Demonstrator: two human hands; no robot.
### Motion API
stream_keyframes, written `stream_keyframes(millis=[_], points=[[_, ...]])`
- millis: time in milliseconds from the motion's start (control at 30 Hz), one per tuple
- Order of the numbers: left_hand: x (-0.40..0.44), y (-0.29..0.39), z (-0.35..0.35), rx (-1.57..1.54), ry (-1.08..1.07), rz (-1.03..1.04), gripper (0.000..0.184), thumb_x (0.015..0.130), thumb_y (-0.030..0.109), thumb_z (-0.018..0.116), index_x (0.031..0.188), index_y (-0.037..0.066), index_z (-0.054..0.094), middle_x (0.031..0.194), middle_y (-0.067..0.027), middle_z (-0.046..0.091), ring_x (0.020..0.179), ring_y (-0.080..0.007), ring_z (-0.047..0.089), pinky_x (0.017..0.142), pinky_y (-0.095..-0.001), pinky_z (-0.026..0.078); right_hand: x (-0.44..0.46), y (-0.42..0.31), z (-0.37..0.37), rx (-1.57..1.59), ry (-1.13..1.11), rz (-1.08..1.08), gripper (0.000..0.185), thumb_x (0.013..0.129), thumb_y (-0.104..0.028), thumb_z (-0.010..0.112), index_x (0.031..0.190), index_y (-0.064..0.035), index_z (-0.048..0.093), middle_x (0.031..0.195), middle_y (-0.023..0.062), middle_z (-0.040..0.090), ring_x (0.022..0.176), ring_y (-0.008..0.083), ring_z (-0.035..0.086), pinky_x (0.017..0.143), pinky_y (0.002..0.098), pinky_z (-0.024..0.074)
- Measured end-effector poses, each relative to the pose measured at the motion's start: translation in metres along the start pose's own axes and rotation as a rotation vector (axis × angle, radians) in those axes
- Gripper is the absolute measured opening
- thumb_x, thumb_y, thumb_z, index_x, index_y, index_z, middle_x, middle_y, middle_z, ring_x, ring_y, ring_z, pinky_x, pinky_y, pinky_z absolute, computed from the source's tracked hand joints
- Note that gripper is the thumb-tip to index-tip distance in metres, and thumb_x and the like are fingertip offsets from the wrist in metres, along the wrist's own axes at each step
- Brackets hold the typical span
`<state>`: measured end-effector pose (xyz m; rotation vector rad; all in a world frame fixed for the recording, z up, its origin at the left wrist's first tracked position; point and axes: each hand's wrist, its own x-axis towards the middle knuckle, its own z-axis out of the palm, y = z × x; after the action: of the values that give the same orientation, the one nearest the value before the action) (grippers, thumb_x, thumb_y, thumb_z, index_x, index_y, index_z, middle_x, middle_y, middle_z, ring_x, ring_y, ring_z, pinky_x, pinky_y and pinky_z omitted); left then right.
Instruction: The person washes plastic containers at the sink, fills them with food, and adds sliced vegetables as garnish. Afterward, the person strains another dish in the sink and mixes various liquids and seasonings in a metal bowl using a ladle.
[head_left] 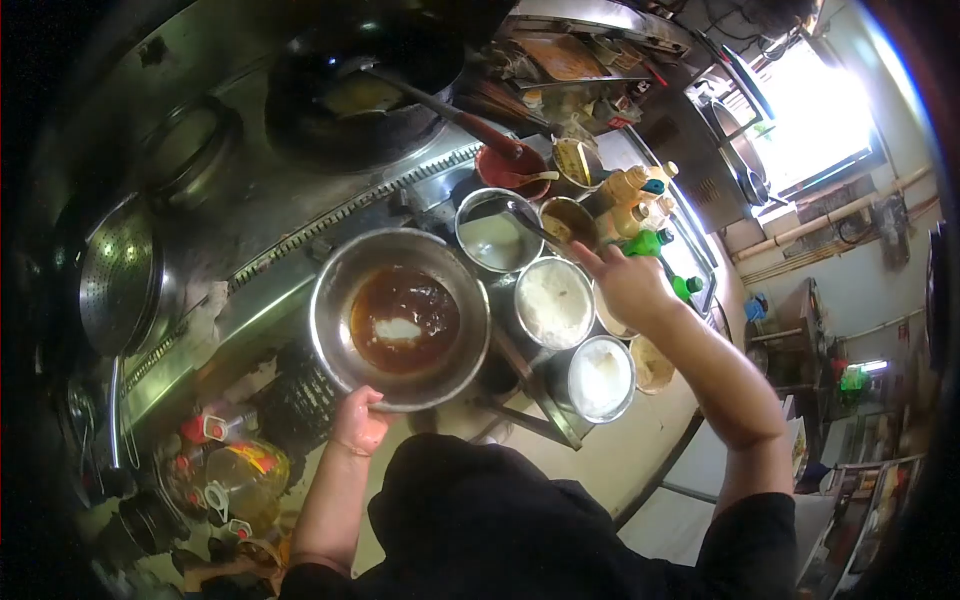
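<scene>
My left hand [361, 421] grips the near rim of a wide metal bowl [330, 345], thumb over the edge. Inside the bowl lies a glossy reddish-brown liquid [425, 335] with a white heap [397, 329] in it. My right hand [625, 284] is stretched out over the seasoning pots, its fingers closed on the long dark handle of a ladle [538, 228]. The ladle's head end reaches into a metal pot [461, 240] with whitish contents and is hard to make out. Beside it stand a pot of white powder [555, 303] and another white-filled pot [601, 380].
A dark wok [360, 140] sits on the stove, with a wooden-handled tool [450, 110] across it. Sauce bottles [650, 243] stand right of the pots, near a red bowl [512, 165]. A perforated strainer [122, 270] and oil jugs [245, 480] are at left.
</scene>
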<state>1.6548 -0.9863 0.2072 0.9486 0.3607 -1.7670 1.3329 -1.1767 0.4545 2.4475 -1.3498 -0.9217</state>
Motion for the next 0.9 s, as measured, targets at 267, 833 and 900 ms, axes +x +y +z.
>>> stream_keyframes(millis=[267, 833, 900], points=[[-0.002, -0.003, 0.002, 0.003, 0.01, 0.007, 0.037, 0.076, 0.002, 0.048, 0.112, -0.003, 0.048, 0.11, -0.0175, 0.057, 0.098, -0.0336, 0.06, 0.089, -0.051, 0.052, 0.05, 0.026, -0.016, 0.201, -0.23, -0.121, 0.044, 0.084, -0.007, 0.05, 0.128, -0.0058, 0.052, 0.085, 0.0148, 0.065, 0.075, 0.024, 0.067, 0.056, 0.0367, 0.0533], [-0.006, 0.01, 0.009, 0.046, -0.044, 0.032, 0.046, 0.077, 0.004, 0.044, 0.122, -0.006, 0.043, 0.122, -0.0202, 0.054, 0.112, -0.0356, 0.056, 0.097, -0.0534, 0.048, 0.02, 0.07, 0.103, 2.248, -0.695, 0.081, 0.046, 0.091, -0.003, 0.049, 0.137, -0.0051, 0.04, 0.084, 0.0107, 0.058, 0.046, 0.0088, 0.047, 0.036, 0.0218, 0.0373], [-0.008, 0.011, 0.01, 0.046, -0.029, 0.025, 0.048, 0.076, 0.004, 0.045, 0.123, -0.006, 0.043, 0.122, -0.0202, 0.055, 0.112, -0.0361, 0.056, 0.098, -0.053, 0.048, 0.008, 0.061, 0.112, 2.365, -0.667, 0.081, 0.051, 0.093, -0.005, 0.048, 0.142, -0.0063, 0.033, 0.083, 0.01, 0.057, 0.046, 0.0091, 0.047, 0.036, 0.0215, 0.0361]])
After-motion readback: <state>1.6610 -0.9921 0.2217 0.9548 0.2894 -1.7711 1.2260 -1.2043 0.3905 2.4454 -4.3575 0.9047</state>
